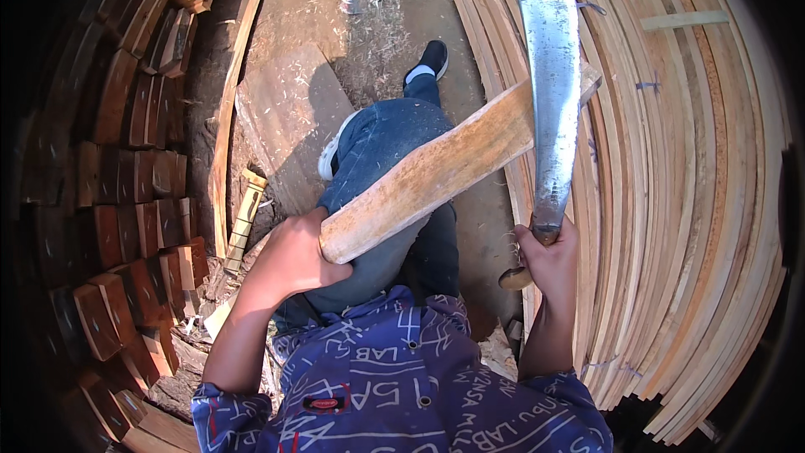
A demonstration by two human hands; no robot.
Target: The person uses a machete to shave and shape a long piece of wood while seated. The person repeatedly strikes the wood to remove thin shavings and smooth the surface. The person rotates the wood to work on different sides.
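My left hand (289, 258) is closed round the near end of a rough piece of wood (428, 169), which slants up to the right above my legs. In my right hand (551, 258) is a machete (555, 92), gripped by its brown wooden handle. Its broad, worn steel blade points away from me and passes in front of the wood's far end. Whether blade and wood touch there, I cannot tell.
Long sawn planks (671, 201), tied with thin strips, lie stacked on my right. Cut wood blocks (126, 235) are piled on the left. Nearby lie a long thin slat (235, 109), a yellow dark-banded object (246, 220), a flat board (289, 117) and wood shavings (381, 25).
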